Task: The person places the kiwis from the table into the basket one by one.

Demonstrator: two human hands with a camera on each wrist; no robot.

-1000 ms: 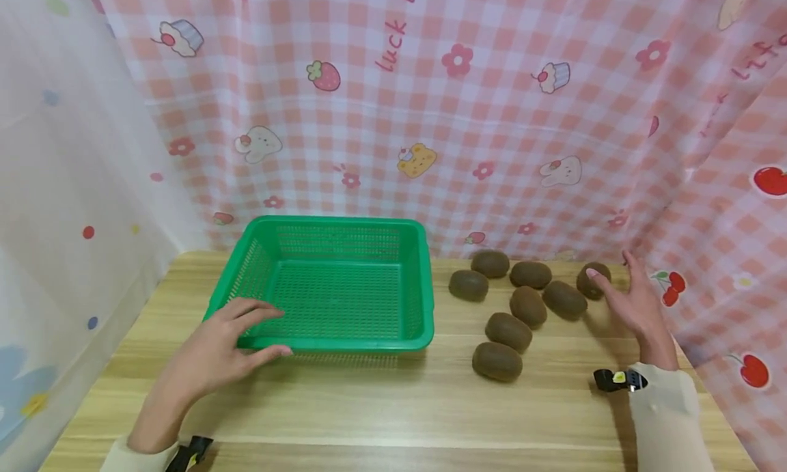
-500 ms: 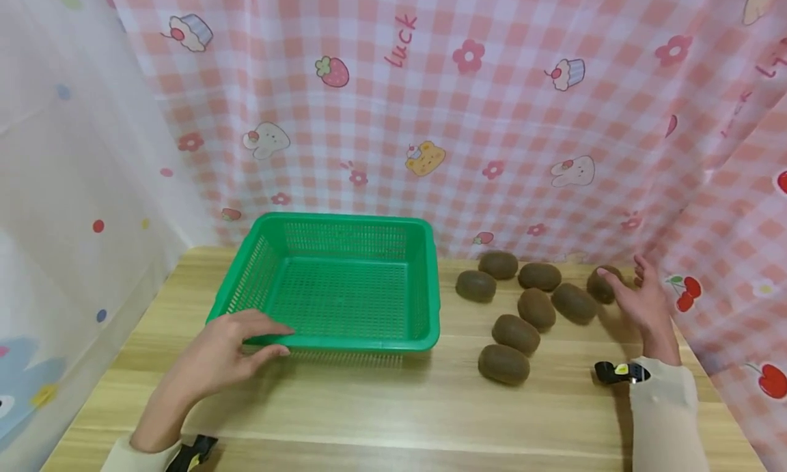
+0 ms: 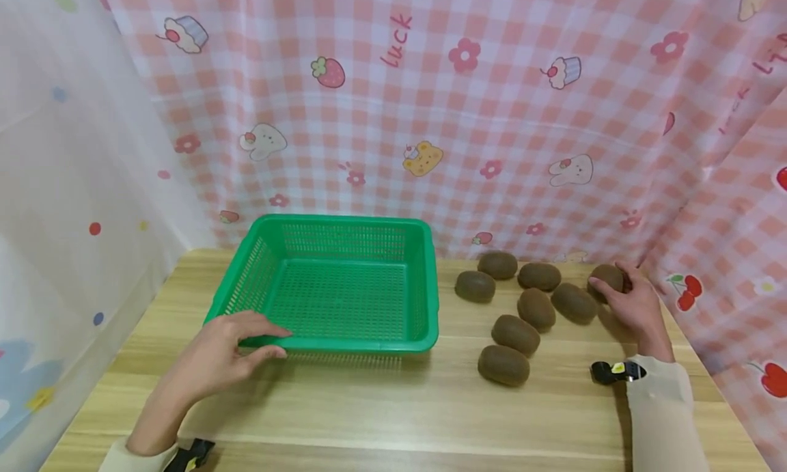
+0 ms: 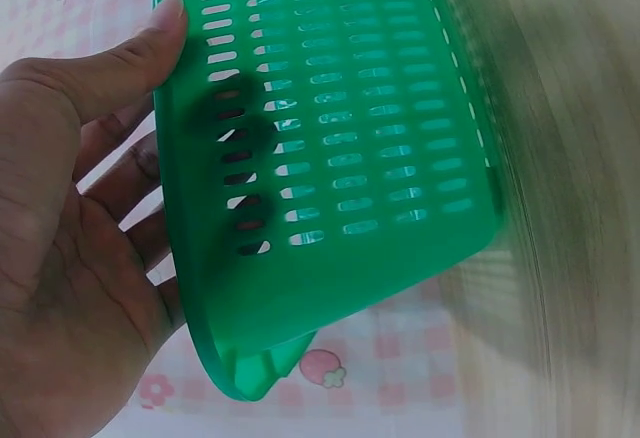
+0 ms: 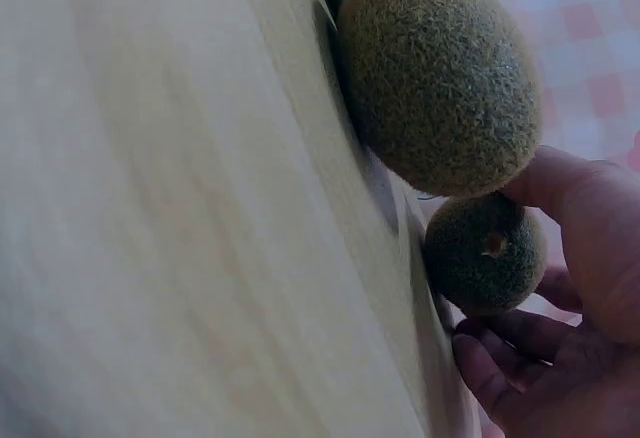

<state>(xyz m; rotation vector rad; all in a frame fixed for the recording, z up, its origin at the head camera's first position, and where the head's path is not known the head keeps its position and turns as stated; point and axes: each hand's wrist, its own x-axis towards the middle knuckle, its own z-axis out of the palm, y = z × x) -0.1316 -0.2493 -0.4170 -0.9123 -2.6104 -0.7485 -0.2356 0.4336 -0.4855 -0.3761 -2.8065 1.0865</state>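
Note:
A green plastic basket [image 3: 344,345] with slotted walls stands on the table, nothing inside it. My left hand [image 3: 215,352] holds its near-left rim; in the left wrist view the thumb [image 4: 150,43] presses the outside of the rim and the fingers reach behind the wall. At the far right my right hand [image 3: 639,308] grips a brown kiwi [image 3: 607,281], thumb on one side and fingers round the other. The right wrist view has that kiwi [image 5: 487,258] close by the table surface, its stem end showing. A larger-looking kiwi [image 5: 440,78] lies nearer that camera.
Several more kiwis [image 3: 515,333] lie in a loose group between the basket and my right hand. The wooden table [image 3: 369,417] meets a pink checked cloth [image 3: 369,117] at the back and right. A white cloth [image 3: 80,185] hangs at the left.
My right hand's fingers have closed round the far-right kiwi, after hovering raised beside it. My left fingers have come down onto the basket's rim. The head view has shifted slightly.

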